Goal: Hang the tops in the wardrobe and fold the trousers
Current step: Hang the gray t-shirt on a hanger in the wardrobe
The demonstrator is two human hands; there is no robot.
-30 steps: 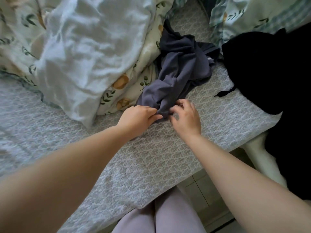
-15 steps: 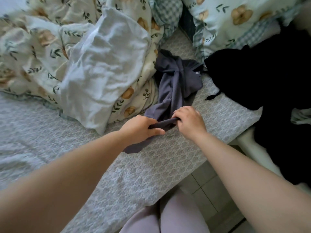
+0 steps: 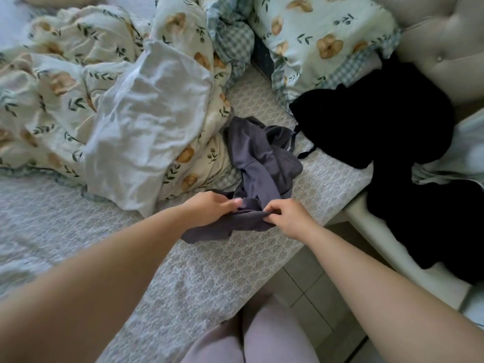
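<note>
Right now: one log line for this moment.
left hand: grips grey garment | right hand: pinches same garment | garment: bunched on bed | fold: not yet done

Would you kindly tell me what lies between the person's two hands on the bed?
In the head view, a bunched stretch of the grey garment runs between the left hand and the right hand, both gripping it.

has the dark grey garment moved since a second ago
Yes: the dark grey garment was drawn toward the patterned bed edge, past the corner of the white cloth.
</note>
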